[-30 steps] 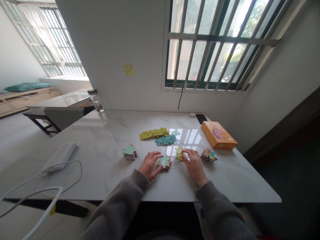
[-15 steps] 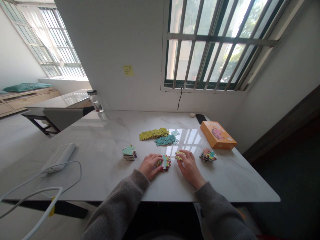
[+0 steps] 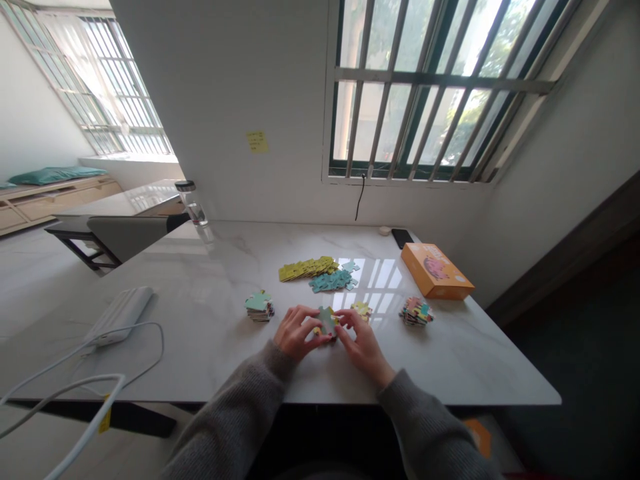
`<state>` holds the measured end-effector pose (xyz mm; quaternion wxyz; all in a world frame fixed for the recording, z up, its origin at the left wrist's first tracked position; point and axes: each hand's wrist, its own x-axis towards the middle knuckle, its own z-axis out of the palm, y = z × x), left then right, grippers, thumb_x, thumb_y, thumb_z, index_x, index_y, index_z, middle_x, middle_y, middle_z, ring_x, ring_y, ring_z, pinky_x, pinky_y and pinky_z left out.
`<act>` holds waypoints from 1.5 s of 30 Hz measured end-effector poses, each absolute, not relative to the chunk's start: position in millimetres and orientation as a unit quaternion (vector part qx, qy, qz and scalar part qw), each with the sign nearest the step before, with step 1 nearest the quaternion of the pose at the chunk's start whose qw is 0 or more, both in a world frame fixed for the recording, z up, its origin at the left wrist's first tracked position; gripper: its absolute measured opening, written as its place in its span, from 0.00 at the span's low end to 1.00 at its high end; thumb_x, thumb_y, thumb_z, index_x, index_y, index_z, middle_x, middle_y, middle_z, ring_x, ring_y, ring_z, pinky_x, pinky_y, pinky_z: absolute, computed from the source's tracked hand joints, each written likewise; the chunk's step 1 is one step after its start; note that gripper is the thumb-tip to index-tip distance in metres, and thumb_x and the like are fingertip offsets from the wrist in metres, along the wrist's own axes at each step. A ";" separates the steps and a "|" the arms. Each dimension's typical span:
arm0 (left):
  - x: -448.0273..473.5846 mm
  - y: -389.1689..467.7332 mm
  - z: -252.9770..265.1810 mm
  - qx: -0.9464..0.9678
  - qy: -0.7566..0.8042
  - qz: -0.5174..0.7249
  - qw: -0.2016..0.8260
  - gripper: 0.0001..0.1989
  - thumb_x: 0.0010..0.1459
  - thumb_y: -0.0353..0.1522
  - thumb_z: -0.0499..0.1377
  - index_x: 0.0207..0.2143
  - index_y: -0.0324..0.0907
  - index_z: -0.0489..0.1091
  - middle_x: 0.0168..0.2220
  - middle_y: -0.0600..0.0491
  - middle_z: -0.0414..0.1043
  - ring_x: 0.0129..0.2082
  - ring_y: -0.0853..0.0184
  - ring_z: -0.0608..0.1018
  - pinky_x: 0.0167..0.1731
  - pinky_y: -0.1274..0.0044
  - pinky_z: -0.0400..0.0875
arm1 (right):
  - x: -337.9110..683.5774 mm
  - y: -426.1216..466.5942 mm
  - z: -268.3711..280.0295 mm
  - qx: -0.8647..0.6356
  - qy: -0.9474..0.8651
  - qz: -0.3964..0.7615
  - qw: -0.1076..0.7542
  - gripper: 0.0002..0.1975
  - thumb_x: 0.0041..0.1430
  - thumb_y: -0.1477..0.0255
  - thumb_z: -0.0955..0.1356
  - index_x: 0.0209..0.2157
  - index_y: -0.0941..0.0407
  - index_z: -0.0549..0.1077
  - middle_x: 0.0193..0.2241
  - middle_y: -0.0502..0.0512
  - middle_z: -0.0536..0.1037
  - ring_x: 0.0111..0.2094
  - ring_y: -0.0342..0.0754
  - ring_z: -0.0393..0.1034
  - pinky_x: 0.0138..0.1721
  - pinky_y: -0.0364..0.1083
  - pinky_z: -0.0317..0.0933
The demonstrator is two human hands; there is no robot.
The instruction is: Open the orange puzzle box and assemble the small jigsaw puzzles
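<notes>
In the head view, the marble-patterned surface [image 3: 200, 320] ran up to a pale wall [image 3: 215, 100], catching reflections of the barred window [image 3: 380, 107] above its far edge. Toward the middle of the near edge, the left hand [image 3: 296, 332] and right hand [image 3: 361, 341] gripped a pale green puzzle piece [image 3: 327, 321] between them, fingertips at its opposite sides. Just beyond the right hand lay some yellowish pieces [image 3: 361, 309]. One stack [image 3: 259, 307] stood left of the hands, another [image 3: 416, 311] toward the right edge. Nearer the far edge, an olive row [image 3: 307, 268] lay against a teal pile [image 3: 331, 280].

An orange box [image 3: 436, 270] sat along the right edge, and a black phone [image 3: 402, 238] near the far right corner. A clear bottle [image 3: 193, 203] stood by the far left corner; a white device [image 3: 123, 315] lay along the left side. A yellow note [image 3: 257, 141] was stuck to the wall. Beyond, at left, were a second table [image 3: 130, 198] and a green cushion [image 3: 57, 175].
</notes>
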<state>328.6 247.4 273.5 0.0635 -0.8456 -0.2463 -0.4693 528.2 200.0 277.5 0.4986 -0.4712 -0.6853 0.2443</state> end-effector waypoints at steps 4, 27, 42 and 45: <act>330.0 244.0 270.4 -0.880 -0.222 -0.414 0.069 0.07 0.61 0.38 0.62 0.39 0.45 0.73 0.39 0.48 0.72 0.38 0.63 0.75 0.40 0.70 0.73 | 527.7 202.0 280.0 -0.479 -0.641 0.267 0.537 0.09 0.66 0.66 0.64 0.43 0.54 0.72 0.35 0.54 0.79 0.35 0.48 0.73 0.37 0.47 0.65; 271.8 233.4 273.8 -0.822 -0.369 -0.423 -0.096 0.16 0.60 0.34 0.61 0.51 0.46 0.68 0.50 0.47 0.71 0.51 0.58 0.72 0.54 0.63 0.68 | 530.7 194.9 278.9 -0.489 -0.632 0.207 0.565 0.15 0.68 0.67 0.60 0.55 0.53 0.62 0.31 0.50 0.74 0.35 0.48 0.71 0.41 0.49 0.64; 266.2 222.9 262.4 -0.856 -0.436 -0.264 -0.091 0.09 0.52 0.31 0.62 0.38 0.46 0.69 0.46 0.50 0.72 0.49 0.56 0.71 0.50 0.64 0.64 | 531.5 194.6 275.1 -0.484 -0.686 0.160 0.519 0.16 0.67 0.71 0.60 0.55 0.53 0.63 0.32 0.51 0.73 0.34 0.47 0.68 0.42 0.49 0.64; 264.1 222.7 260.8 -0.857 -0.433 -0.265 -0.086 0.08 0.53 0.32 0.62 0.37 0.46 0.69 0.46 0.50 0.71 0.49 0.56 0.71 0.50 0.64 0.65 | 533.1 194.7 276.1 -0.494 -0.675 0.144 0.530 0.15 0.67 0.72 0.60 0.54 0.53 0.65 0.32 0.52 0.73 0.34 0.48 0.68 0.40 0.50 0.65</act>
